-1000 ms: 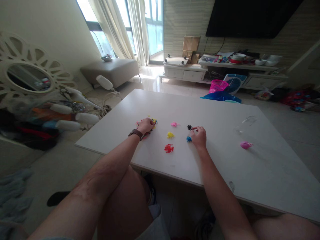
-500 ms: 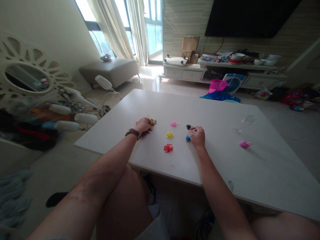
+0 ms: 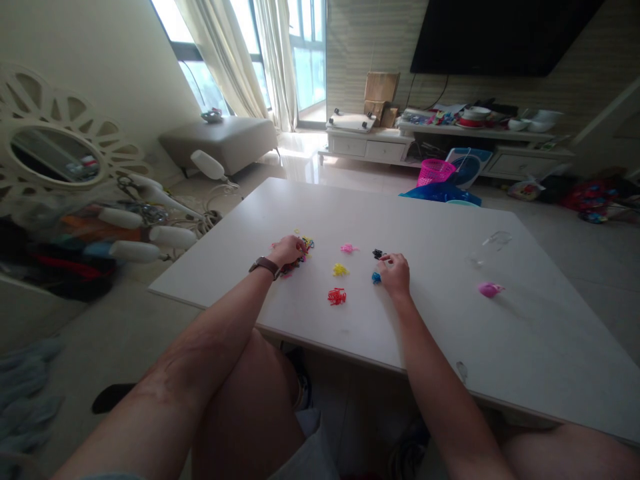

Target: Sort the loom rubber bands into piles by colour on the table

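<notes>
My left hand (image 3: 289, 250), with a brown-strapped watch (image 3: 265, 266) on its wrist, rests in a mixed pile of small coloured bands (image 3: 291, 268). Its fingers are drawn together; what they pinch, if anything, is too small to make out. My right hand (image 3: 395, 272) has its fingertips closed beside a black heap (image 3: 378, 254) and a blue heap (image 3: 376, 278). Whether a piece sits in those fingers cannot be seen. Between the hands lie a pink heap (image 3: 349, 248), a yellow heap (image 3: 341, 269) and a red heap (image 3: 337, 297) of similar small pieces.
Everything lies on a white table (image 3: 310, 207). To the right are a pink rounded object (image 3: 490, 289) and a clear plastic piece (image 3: 497, 239). A small clear item (image 3: 462, 371) lies by the near edge. A pink basket (image 3: 434, 173) stands past the far edge.
My left hand has shifted very slightly within the mixed pile. The right hand stays almost still by the black and blue heaps, which look unchanged.
</notes>
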### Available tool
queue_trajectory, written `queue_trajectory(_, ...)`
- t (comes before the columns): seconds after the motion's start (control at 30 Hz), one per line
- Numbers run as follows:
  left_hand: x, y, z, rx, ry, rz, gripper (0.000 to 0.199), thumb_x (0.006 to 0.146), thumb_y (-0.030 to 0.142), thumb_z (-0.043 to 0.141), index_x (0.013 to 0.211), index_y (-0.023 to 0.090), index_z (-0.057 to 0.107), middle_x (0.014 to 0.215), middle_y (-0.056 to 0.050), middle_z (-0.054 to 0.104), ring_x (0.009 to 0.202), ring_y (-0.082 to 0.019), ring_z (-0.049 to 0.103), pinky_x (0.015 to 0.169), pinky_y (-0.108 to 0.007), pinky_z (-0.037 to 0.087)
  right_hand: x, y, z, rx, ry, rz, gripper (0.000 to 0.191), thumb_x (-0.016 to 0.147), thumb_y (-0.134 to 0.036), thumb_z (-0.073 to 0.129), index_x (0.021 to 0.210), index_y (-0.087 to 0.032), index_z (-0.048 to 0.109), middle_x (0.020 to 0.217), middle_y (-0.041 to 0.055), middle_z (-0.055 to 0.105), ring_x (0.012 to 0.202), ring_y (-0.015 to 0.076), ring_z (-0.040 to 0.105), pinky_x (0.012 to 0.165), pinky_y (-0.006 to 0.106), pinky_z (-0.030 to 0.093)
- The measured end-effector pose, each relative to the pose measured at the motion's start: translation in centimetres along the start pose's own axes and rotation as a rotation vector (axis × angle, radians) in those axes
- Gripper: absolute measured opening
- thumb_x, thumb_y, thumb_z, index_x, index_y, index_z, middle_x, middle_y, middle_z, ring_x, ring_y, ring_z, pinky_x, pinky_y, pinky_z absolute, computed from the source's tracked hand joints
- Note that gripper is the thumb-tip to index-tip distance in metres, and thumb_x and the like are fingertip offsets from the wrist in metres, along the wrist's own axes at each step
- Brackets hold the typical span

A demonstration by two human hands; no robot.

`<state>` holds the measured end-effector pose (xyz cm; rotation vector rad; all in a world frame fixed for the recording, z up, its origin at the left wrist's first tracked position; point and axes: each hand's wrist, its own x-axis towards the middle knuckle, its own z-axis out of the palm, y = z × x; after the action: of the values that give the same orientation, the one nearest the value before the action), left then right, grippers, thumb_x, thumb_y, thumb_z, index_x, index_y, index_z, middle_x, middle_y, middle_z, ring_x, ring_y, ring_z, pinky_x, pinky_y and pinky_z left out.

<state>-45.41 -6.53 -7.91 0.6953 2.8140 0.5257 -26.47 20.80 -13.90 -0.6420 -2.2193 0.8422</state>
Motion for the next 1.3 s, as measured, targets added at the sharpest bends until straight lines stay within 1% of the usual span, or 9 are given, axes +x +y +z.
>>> queue_trajectory(0.13, -0.1, 0.3, 0.1, 0.029, -0.011, -0.009, 0.017, 0.075, 0.023, 0.069, 0.09, 0.024, 0.078, 0.087, -0.005, 0.074, 0.083, -0.023, 0.068, 0.077, -0.032, 0.048, -0.1, 0.0, 0.0, 0.007, -0.006, 0.006, 0.012, 0.075, -0.026, 0.054, 0.076, -0.021, 0.064, 0.091, 0.007, 0.061, 0.086, 0.0225, 0.056, 0.091, 0.04, 0.045)
queue_trajectory(0.3, 0.1, 0.3, 0.4, 0.015, 0.009, 0.004, 0.012, 0.074, 0.022, 0.068, 0.083, 0.02, 0.076, 0.093, -0.007, 0.074, 0.086, -0.024, 0.066, 0.077, -0.032, 0.049, -0.1, -0.1, 0.0, 0.01, -0.009, 0.004, 0.012, 0.075, -0.026, 0.053, 0.075, -0.021, 0.064, 0.09, 0.0068, 0.061, 0.086, 0.0225, 0.055, 0.091, 0.04, 0.044)
queue_trajectory(0.43, 0.7, -0.4, 0.4, -0.059, 0.021, 0.042, 0.012, 0.075, 0.023, 0.066, 0.082, 0.018, 0.075, 0.089, -0.006, 0.073, 0.08, -0.02, 0.064, 0.075, -0.029, 0.047, -0.1, -0.2, 0.0, 0.018, -0.007, 0.007, 0.012, 0.075, -0.026, 0.053, 0.075, -0.021, 0.064, 0.09, 0.0066, 0.061, 0.086, 0.0227, 0.055, 0.091, 0.04, 0.045)
queue_trajectory(0.53, 1.1, -0.9, 0.2, -0.149, 0.075, 0.076, 0.014, 0.073, 0.028, 0.069, 0.079, 0.017, 0.074, 0.089, -0.006, 0.073, 0.08, -0.018, 0.063, 0.073, -0.027, 0.046, -0.1, -0.2, 0.0, 0.023, -0.006, 0.005, 0.012, 0.075, -0.027, 0.053, 0.075, -0.021, 0.064, 0.09, 0.0066, 0.061, 0.085, 0.0227, 0.055, 0.091, 0.04, 0.045)
queue_trajectory(0.67, 1.1, -1.1, 0.0, -0.251, 0.103, 0.043, 0.02, 0.07, 0.034, 0.072, 0.079, 0.016, 0.073, 0.076, -0.004, 0.071, 0.073, -0.017, 0.061, 0.067, -0.025, 0.045, -0.1, -0.2, 0.0, 0.028, -0.013, 0.002, 0.012, 0.075, -0.027, 0.053, 0.075, -0.021, 0.064, 0.09, 0.0066, 0.061, 0.085, 0.0229, 0.056, 0.09, 0.04, 0.045)
queue_trajectory(0.8, 0.6, -0.7, -0.3, -0.286, 0.117, 0.061, 0.018, 0.071, 0.031, 0.07, 0.079, 0.016, 0.071, 0.072, -0.004, 0.071, 0.067, -0.015, 0.058, 0.06, -0.024, 0.042, -0.1, -0.2, 0.0, 0.031, -0.01, -0.004, 0.012, 0.075, -0.027, 0.054, 0.075, -0.021, 0.064, 0.089, 0.0066, 0.062, 0.085, 0.0231, 0.056, 0.09, 0.04, 0.045)
queue_trajectory(0.97, 0.3, -0.3, -0.5, -0.388, 0.112, 0.113, 0.023, 0.07, 0.028, 0.072, 0.089, 0.014, 0.071, 0.08, -0.006, 0.074, 0.067, -0.015, 0.062, 0.06, -0.023, 0.043, -0.1, -0.3, -0.1, 0.032, -0.015, -0.011, 0.012, 0.076, -0.026, 0.054, 0.075, -0.021, 0.064, 0.089, 0.0067, 0.061, 0.085, 0.0227, 0.056, 0.09, 0.04, 0.045)
queue_trajectory(1.17, 0.8, -0.2, 0.0, -0.395, 0.091, 0.168, 0.018, 0.068, 0.025, 0.074, 0.082, 0.014, 0.072, 0.078, -0.005, 0.073, 0.068, -0.015, 0.063, 0.06, -0.023, 0.045, -0.1, -0.6, -0.1, 0.046, -0.013, -0.027, 0.012, 0.075, -0.026, 0.054, 0.075, -0.02, 0.064, 0.088, 0.0062, 0.061, 0.084, 0.0223, 0.057, 0.09, 0.041, 0.045)
queue_trajectory(1.3, 0.6, 1.4, 0.4, -0.389, 0.052, 0.228, 0.014, 0.067, 0.021, 0.074, 0.079, 0.014, 0.072, 0.075, -0.004, 0.072, 0.067, -0.014, 0.062, 0.062, -0.024, 0.046, -0.2, -1.0, -0.1, 0.066, -0.013, -0.045, 0.012, 0.076, -0.026, 0.054, 0.076, -0.02, 0.064, 0.088, 0.0062, 0.063, 0.084, 0.0222, 0.057, 0.085, 0.039, 0.047)
